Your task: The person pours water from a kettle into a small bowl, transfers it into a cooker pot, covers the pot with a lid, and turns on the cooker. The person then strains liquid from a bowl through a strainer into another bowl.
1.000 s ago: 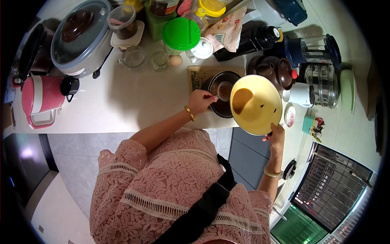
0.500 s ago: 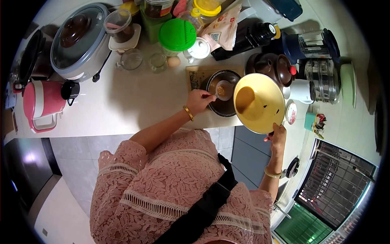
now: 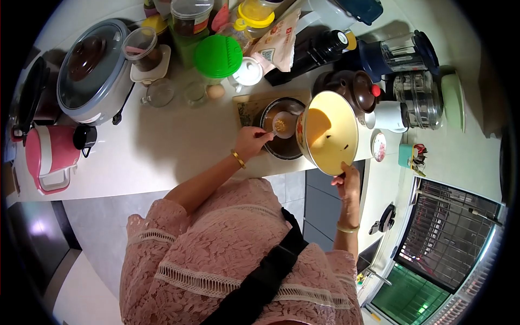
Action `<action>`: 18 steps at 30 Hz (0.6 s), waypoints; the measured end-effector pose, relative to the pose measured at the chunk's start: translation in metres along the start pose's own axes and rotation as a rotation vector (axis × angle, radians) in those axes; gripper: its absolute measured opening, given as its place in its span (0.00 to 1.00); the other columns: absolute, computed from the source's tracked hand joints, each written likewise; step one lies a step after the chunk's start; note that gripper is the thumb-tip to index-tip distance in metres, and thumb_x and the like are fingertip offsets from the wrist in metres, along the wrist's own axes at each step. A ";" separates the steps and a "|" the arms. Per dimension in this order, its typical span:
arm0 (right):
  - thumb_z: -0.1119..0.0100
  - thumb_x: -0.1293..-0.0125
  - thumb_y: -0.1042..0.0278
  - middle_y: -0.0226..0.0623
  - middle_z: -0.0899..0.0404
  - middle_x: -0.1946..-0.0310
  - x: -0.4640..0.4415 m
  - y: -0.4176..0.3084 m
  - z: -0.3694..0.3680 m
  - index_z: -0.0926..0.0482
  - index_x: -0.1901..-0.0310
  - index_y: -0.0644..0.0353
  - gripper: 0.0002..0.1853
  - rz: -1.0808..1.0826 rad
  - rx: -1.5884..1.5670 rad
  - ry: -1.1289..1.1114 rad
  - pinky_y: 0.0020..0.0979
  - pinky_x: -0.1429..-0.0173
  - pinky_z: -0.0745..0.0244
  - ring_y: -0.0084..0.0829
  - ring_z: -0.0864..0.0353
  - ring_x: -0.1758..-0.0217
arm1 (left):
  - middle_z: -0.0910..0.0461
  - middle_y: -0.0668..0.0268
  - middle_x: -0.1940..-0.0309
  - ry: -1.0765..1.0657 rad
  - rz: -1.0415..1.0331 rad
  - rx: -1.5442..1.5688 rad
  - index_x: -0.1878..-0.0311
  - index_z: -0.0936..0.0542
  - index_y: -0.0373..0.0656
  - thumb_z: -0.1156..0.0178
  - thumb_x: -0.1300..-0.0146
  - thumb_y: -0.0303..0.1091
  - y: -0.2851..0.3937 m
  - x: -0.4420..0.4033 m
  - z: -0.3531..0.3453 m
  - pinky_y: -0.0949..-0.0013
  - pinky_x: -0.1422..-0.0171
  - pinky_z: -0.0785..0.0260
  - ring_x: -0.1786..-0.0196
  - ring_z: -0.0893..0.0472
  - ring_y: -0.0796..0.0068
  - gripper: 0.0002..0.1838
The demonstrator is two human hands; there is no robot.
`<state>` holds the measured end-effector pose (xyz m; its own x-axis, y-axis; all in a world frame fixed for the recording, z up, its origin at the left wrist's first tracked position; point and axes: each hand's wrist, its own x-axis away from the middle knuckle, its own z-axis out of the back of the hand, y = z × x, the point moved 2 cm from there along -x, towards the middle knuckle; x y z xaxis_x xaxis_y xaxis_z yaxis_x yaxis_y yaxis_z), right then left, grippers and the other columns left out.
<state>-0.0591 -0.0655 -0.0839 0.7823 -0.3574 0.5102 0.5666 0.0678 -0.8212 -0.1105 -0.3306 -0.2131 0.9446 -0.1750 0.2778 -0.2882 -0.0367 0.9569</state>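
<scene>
My left hand (image 3: 252, 143) pinches the handle of a small strainer (image 3: 284, 123), which sits over a dark round pot (image 3: 281, 150). Some yellowish bits lie in the strainer's mesh. The pot stands on a flat patterned board (image 3: 245, 106) on the counter. My right hand (image 3: 348, 182) grips the near rim of a yellow enamel basin (image 3: 340, 130), tilted with its left side beside the pot's right edge. Brownish liquid (image 3: 318, 123) has gathered on the basin's left side, and a few dark specks cling to the inside. I cannot see whether any liquid is flowing.
Behind the pot are a brown teapot (image 3: 364, 92), a black bottle (image 3: 309, 57), a white lidded cup (image 3: 248, 71), an egg (image 3: 215, 91) and glass cups (image 3: 160, 93). A slow cooker (image 3: 92, 70) and pink kettle (image 3: 51, 154) stand left. A small dish (image 3: 379, 147) lies right.
The basin has tipped further to the left, so its patterned outer side now shows. The strainer stays over the pot. The whole view has shifted slightly.
</scene>
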 end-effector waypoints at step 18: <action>0.59 0.41 0.65 0.35 0.33 0.88 0.017 -0.054 -0.001 0.33 0.74 0.70 0.14 0.073 0.464 0.180 0.23 0.91 0.36 0.21 0.38 0.92 | 0.21 0.64 0.77 0.006 0.001 0.091 0.69 0.20 0.36 0.39 0.49 0.35 0.000 0.000 -0.001 0.78 0.70 0.35 0.76 0.27 0.81 0.11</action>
<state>-0.0763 -0.0763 -0.0315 0.7904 -0.4885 0.3696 0.5992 0.4914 -0.6321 -0.1100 -0.3293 -0.2132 0.9452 -0.1692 0.2794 -0.3018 -0.1256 0.9451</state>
